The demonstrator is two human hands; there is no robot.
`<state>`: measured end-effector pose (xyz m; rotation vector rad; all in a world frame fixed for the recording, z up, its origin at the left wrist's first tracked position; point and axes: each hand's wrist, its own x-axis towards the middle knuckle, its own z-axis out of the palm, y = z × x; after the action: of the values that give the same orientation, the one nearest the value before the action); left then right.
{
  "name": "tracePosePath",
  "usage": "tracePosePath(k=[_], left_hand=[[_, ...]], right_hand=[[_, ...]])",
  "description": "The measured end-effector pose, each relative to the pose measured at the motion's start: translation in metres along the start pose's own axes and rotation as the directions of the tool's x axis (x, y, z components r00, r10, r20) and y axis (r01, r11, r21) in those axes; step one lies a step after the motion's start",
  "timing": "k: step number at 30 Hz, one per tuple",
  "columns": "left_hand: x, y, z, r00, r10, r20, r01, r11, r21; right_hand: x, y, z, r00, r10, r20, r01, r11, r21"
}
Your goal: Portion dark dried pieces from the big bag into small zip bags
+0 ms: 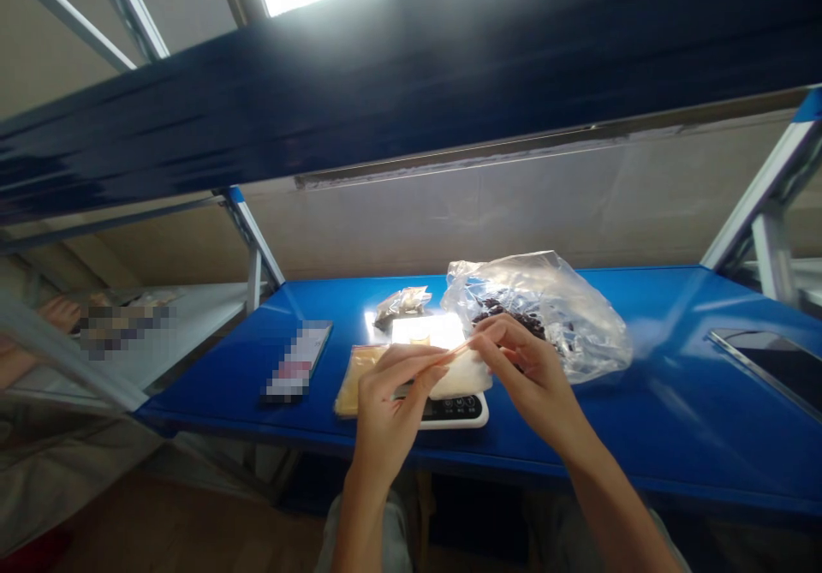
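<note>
My left hand [399,393] and my right hand [527,372] come together at the middle of the bench. Both pinch the top edge of a small white, see-through pouch [466,376], which hangs below the fingertips. Its contents, if any, cannot be made out. Directly under the pouch is a white kitchen scale [455,423] with a dark button panel, partly covered by my hands. Beside my left hand lies a flat yellowish packet [360,380]. Behind my right hand sits a large clear plastic bag [591,325] holding dark dried pieces [510,316].
A small clear bag [404,306] stands behind the scale. On the blue bench [224,384] lie a flat, partly blurred item [300,361] at left and a phone [771,367] at right. A blue shelf [398,85] hangs overhead. Another person's hand [61,312] shows far left.
</note>
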<state>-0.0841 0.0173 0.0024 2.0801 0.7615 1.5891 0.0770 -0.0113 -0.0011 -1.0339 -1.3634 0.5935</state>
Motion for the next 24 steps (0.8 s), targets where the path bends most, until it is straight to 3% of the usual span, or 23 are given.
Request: tracePosePath(k=[4,9,16,21,24], left_hand=[[0.000,0.008,0.006,0.999,0.007,-0.040,-0.009,0.999,-0.036],[0.003,0.011,0.010,0.999,0.027,-0.043,-0.032,0.994,-0.104],[0.003,0.011,0.013,0.999,0.024,-0.035,-0.026,0.999,-0.046],[0.002,0.010,0.022,0.997,-0.045,-0.059,0.048,0.997,0.054],[0.002,0.005,0.025,0.985,-0.169,-0.043,0.170,0.985,0.026]], right_hand=[[-0.001,-0.001,0.000,1.000,-0.001,-0.013,0.002,0.998,0.057],[-0.003,-0.007,0.005,0.996,-0.002,0.087,-0.008,0.994,0.110],[-0.003,-0.008,0.006,0.994,-0.015,0.110,-0.007,0.980,0.197],[-0.001,-0.002,0.007,0.997,0.018,0.074,-0.032,0.982,0.189],[-0.001,0.000,0.007,0.993,0.034,0.112,-0.044,0.994,0.096]])
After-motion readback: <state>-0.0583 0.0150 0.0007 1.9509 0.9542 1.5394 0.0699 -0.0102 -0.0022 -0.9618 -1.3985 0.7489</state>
